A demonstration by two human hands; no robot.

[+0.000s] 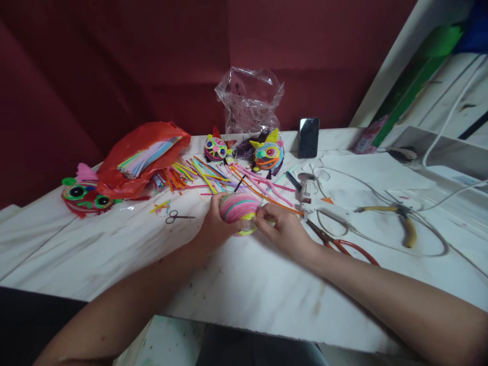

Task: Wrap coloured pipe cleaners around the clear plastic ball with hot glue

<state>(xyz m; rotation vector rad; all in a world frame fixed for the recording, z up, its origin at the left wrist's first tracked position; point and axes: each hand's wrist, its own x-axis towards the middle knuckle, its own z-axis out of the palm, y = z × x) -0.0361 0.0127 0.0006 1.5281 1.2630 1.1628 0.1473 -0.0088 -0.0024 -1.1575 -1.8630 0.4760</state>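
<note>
Near the middle of the table, my left hand [218, 223] is wrapped around a rounded craft piece [238, 206] covered with coiled pipe cleaners, mostly pink with green and yellow bands. At its lower right edge, my right hand [282, 226] pinches a yellow pipe cleaner [249, 216] against the piece; the fingers partly hide it. Loose pipe cleaners [263, 183] in many colours lie just behind both hands. Small scissors [179, 217] rest left of my left hand. To the right of my right hand are a white hot glue gun [324, 211] and orange-handled scissors [343, 245].
Two finished animal faces [216, 148] [269, 152] stand at the back, and a larger one [86, 195] at left beside a red bag [143, 157] of pipe cleaners. A phone [308, 138] leans upright. Yellow-handled pliers [407, 229] and a looping cable [444, 249] lie right.
</note>
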